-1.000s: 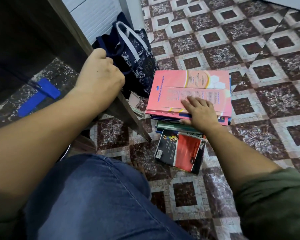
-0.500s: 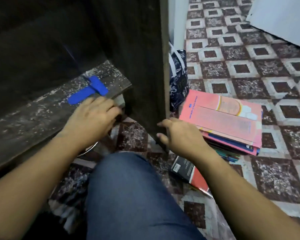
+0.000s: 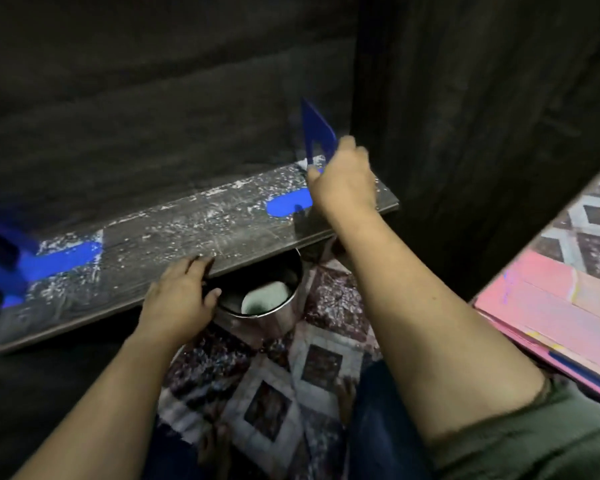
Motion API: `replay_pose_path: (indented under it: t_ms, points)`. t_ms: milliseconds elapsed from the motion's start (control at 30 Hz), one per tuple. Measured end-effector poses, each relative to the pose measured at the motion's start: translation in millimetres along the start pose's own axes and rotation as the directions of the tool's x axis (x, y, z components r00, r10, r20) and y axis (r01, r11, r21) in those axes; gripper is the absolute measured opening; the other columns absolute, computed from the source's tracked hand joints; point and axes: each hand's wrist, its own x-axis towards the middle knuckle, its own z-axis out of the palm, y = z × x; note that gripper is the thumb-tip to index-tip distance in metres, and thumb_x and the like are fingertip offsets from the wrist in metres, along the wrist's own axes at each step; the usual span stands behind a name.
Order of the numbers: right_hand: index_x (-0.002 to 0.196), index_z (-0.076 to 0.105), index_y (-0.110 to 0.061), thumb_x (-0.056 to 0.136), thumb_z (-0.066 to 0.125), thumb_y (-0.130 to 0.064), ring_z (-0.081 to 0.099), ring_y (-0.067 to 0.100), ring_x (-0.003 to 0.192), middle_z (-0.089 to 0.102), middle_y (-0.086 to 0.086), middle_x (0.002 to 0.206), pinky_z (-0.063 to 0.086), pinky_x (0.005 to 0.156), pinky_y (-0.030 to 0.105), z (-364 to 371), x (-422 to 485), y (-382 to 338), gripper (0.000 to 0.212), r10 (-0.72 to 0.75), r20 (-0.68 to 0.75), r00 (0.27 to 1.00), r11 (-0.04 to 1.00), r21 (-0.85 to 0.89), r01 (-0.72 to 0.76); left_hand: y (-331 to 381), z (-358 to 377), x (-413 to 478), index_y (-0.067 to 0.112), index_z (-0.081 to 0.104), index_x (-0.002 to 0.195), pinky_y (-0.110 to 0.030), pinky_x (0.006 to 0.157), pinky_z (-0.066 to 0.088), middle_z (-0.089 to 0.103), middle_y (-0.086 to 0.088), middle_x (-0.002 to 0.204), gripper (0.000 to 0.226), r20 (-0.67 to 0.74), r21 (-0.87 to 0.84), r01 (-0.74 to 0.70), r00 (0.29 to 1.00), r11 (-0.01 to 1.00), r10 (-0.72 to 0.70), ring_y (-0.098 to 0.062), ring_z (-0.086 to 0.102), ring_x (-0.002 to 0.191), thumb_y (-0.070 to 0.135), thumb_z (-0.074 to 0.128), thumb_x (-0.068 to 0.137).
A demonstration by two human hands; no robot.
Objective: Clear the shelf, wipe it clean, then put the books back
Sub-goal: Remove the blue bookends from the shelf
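The dark wooden shelf (image 3: 174, 233) runs across the view, bare of books and speckled with white dust. A blue bookend (image 3: 317, 133) stands upright at its right end, its flat tongue lying on the board. My right hand (image 3: 343, 181) grips the bookend's upright plate near its base. My left hand (image 3: 179, 296) holds the shelf's front edge, fingers curled over it. A second blue bookend (image 3: 25, 261) sits at the shelf's left end. The pink books (image 3: 548, 306) lie stacked on the floor at the right.
A steel bucket (image 3: 278, 306) with a pale cloth inside stands on the tiled floor under the shelf's front edge, between my arms. The dark cabinet side wall (image 3: 465, 133) rises right of the shelf. My jeans-clad knee is at the bottom.
My view swung left from the book stack to the shelf. My right hand left the books and took hold of the right bookend. My left hand moved down to the shelf's front edge.
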Motion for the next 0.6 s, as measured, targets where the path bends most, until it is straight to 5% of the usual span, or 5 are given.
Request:
replay_pose_path:
  t_ms: [400, 600]
  points:
    - [0.114, 0.064, -0.007, 0.096, 0.048, -0.020, 0.058, 0.040, 0.086, 0.057, 0.017, 0.106, 0.044, 0.073, 0.041, 36, 11, -13, 0.027, -0.383, -0.187, 0.905, 0.923, -0.122, 0.365, -7, 18, 2, 0.021, 0.040, 0.147, -0.045, 0.115, 0.028, 0.036, -0.001, 0.153, 0.060, -0.056, -0.097, -0.003, 0.998, 0.995, -0.002, -0.023, 0.026, 0.144, 0.036, 0.059, 0.091]
    - [0.112, 0.066, -0.004, 0.095, 0.047, -0.017, 0.059, 0.040, 0.088, 0.057, 0.020, 0.104, 0.047, 0.077, 0.042, 48, 9, -13, 0.028, -0.318, -0.182, 0.930, 0.947, -0.100, 0.304, -11, 14, 1, 0.023, 0.033, 0.149, -0.044, 0.117, 0.023, 0.026, 0.000, 0.158, 0.060, -0.037, -0.111, 0.021, 0.999, 0.994, -0.025, -0.021, 0.016, 0.147, 0.038, 0.053, 0.094]
